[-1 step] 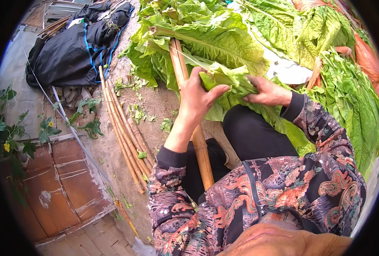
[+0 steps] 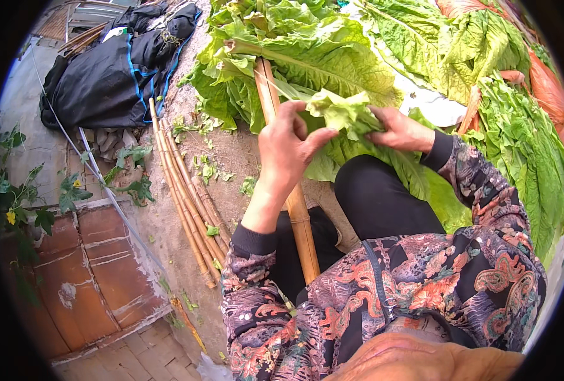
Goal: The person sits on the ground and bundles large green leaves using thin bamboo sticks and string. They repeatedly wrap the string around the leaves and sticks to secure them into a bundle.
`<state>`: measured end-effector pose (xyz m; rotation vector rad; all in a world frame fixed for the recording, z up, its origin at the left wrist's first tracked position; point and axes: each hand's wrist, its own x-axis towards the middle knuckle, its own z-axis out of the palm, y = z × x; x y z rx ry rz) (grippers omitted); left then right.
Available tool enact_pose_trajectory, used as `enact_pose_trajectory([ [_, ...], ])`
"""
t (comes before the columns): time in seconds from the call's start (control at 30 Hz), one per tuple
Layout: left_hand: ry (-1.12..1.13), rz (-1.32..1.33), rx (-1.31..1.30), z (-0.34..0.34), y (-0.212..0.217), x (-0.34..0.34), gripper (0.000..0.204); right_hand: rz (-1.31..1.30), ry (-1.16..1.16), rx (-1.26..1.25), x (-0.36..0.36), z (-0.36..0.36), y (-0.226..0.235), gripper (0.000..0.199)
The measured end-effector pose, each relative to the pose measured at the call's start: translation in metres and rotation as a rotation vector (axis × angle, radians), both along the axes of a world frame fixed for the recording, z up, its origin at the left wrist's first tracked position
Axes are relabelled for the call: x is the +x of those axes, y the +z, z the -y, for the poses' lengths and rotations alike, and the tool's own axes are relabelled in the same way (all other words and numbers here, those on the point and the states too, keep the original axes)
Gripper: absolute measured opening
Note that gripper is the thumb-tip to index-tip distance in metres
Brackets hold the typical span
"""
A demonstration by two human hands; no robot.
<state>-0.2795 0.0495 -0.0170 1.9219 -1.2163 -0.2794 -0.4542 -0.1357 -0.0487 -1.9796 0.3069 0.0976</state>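
The left hand (image 2: 289, 149) is reaching forward from a patterned sleeve, wrist bent, its fingers curling and its thumb stretching toward the folded green leaf (image 2: 345, 114) — it is pinching the leaf's near edge. The right hand (image 2: 401, 129) is lying across the same leaf from the other side, fingers pressed down flat on it. The leaf is sitting between both hands, just above the black-trousered knee (image 2: 383, 197).

A bamboo pole (image 2: 294, 203) is running under the left wrist, its long axis pointing away from the person toward the heap of big green leaves (image 2: 307, 57). The ground is bare dirt (image 2: 231, 159) outdoors, scattered with leaf scraps. A bundle of thinner canes (image 2: 183, 190) is lying to the left, parallel to the pole — beyond it, a dark cloth bundle (image 2: 110, 76) and a rusty metal sheet (image 2: 85, 273).
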Motion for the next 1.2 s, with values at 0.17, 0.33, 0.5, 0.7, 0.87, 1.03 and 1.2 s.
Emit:
enact_pose_trajectory([
  [0.17,-0.065,0.256,-0.219,0.02,0.021,-0.007,0.013,0.042,0.137,-0.656,0.075,0.021,-0.005,0.029],
  [0.33,-0.068,-0.005,-0.092,0.006,0.066,0.0,0.011,0.124,-0.11,-0.822,0.101,0.08,0.026,0.037],
  [0.5,-0.231,0.286,-0.14,0.048,0.045,0.011,0.008,0.044,0.036,-0.855,0.167,0.034,0.026,0.042],
  [0.7,0.098,0.213,0.285,0.027,-0.009,0.21,0.024,0.381,-0.01,0.098,0.172,0.029,-0.015,0.04],
  [0.87,0.246,-0.693,-0.023,0.003,-0.119,0.119,0.026,0.54,-0.425,0.437,0.189,-0.019,-0.068,0.059],
  [1.03,0.228,-0.455,0.005,-0.051,-0.068,0.081,0.015,0.706,-0.425,-0.589,0.07,-0.004,-0.111,0.056],
  [1.2,0.117,-0.617,-0.111,-0.016,-0.02,0.006,0.016,-0.18,-0.827,-0.505,-0.195,0.041,-0.175,0.02],
])
